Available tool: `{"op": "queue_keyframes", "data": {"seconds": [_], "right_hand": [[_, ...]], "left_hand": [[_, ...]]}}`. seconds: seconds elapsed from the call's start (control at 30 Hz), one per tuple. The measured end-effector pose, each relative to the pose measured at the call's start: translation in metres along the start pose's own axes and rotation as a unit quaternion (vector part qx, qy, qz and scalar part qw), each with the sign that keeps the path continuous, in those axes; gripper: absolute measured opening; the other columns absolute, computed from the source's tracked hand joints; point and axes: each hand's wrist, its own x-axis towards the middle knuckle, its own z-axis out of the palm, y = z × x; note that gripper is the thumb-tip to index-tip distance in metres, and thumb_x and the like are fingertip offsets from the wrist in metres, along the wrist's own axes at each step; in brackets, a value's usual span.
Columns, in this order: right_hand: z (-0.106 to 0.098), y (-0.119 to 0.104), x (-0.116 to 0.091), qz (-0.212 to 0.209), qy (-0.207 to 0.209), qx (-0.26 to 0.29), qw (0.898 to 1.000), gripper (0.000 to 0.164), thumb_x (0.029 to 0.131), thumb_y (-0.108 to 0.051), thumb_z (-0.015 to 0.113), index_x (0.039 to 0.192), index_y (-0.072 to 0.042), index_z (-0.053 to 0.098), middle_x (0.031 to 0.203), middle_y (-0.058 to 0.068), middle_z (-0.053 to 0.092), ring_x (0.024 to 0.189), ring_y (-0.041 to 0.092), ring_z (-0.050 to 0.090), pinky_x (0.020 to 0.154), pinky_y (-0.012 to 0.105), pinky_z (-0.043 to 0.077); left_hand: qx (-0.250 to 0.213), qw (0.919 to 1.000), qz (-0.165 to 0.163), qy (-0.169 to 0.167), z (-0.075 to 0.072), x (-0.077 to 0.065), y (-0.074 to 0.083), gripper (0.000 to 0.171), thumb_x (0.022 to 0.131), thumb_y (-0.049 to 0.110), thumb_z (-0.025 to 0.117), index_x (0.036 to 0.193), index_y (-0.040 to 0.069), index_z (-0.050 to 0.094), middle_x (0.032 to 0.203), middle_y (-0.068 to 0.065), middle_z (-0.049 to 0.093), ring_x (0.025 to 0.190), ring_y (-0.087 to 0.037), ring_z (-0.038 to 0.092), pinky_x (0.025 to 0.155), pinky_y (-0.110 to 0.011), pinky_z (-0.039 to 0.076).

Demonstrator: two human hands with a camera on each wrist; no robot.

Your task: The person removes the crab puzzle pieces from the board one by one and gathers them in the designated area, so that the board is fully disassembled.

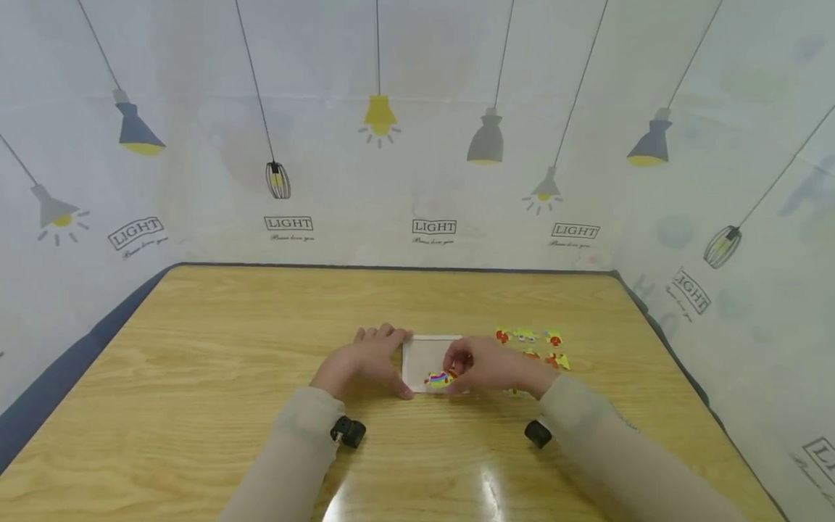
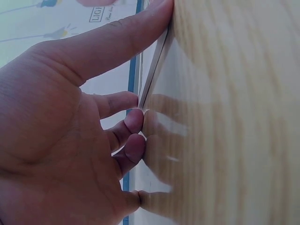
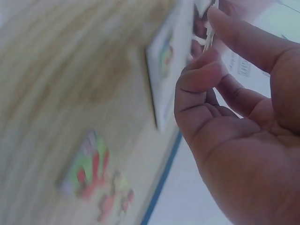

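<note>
A shallow white puzzle tray point(image 1: 422, 355) lies on the table. My left hand point(image 1: 368, 361) rests at its left side, thumb at the near corner and index finger at the far one; in the left wrist view, the thumb point(image 2: 117, 40) touches the tray's edge and the other fingers are spread. Over the tray's right part, my right hand point(image 1: 489, 365) pinches a thin puzzle piece point(image 3: 209, 36), seen edge-on between thumb and index finger. A rainbow-striped puzzle piece point(image 1: 438, 379) shows at the tray's near side, partly hidden by the right hand.
Several yellow-and-red puzzle pieces point(image 1: 525, 336) lie right of the tray, some hidden behind the right hand and forearm. Blurred red-and-green pieces point(image 3: 91, 168) show in the right wrist view. The wooden table point(image 1: 261, 319) meets a lamp-printed curtain point(image 1: 352, 188) at the back.
</note>
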Motion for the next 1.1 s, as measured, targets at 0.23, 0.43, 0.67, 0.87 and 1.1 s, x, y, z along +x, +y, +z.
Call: {"op": "queue_keyframes", "data": {"seconds": [0.23,0.43,0.67,0.87,1.1], "right_hand": [[-0.029,0.002,-0.028,-0.012,0.037,0.026,0.999,0.026,0.092,-0.021,0.084,0.109,-0.011,0.067,0.089,0.003,0.057,0.081,0.018,0.052,0.070,0.030,0.046],[-0.051,0.007,-0.053,-0.012,0.074,0.035,0.997,0.029,0.093,-0.023,0.083,0.113,-0.009,0.066,0.091,0.004,0.057,0.085,0.020,0.054,0.071,0.030,0.048],[-0.057,0.021,-0.080,-0.009,0.101,0.059,0.993,0.032,0.093,-0.023,0.084,0.115,-0.007,0.066,0.093,0.005,0.059,0.086,0.019,0.056,0.069,0.028,0.052],[-0.049,0.044,-0.101,0.001,0.117,0.076,0.990,0.033,0.094,-0.022,0.082,0.117,-0.005,0.067,0.096,0.006,0.061,0.086,0.016,0.058,0.071,0.025,0.053],[-0.042,0.079,-0.115,0.037,0.108,0.133,0.985,0.038,0.097,-0.020,0.079,0.124,0.001,0.063,0.100,0.011,0.060,0.084,0.015,0.057,0.067,0.030,0.056]], "left_hand": [[-0.001,1.0000,-0.005,-0.006,0.000,0.000,0.000,0.107,0.079,0.042,0.094,0.165,0.014,0.036,0.166,-0.018,0.039,0.159,-0.043,0.029,0.135,-0.063,0.003],[-0.011,0.9999,-0.001,0.003,-0.001,-0.001,-0.002,0.107,0.079,0.042,0.095,0.165,0.014,0.037,0.165,-0.018,0.040,0.158,-0.043,0.031,0.135,-0.063,0.004],[-0.009,0.9999,-0.003,0.007,0.001,-0.001,-0.002,0.106,0.078,0.044,0.095,0.164,0.016,0.038,0.166,-0.017,0.041,0.159,-0.043,0.030,0.135,-0.064,0.005],[-0.009,0.9999,-0.004,0.005,0.001,-0.001,0.000,0.106,0.078,0.044,0.094,0.164,0.016,0.038,0.167,-0.017,0.040,0.160,-0.042,0.028,0.135,-0.064,0.006],[-0.004,1.0000,0.002,0.007,0.001,0.000,0.001,0.107,0.078,0.043,0.095,0.165,0.016,0.038,0.166,-0.017,0.040,0.159,-0.043,0.030,0.135,-0.064,0.005]]}}
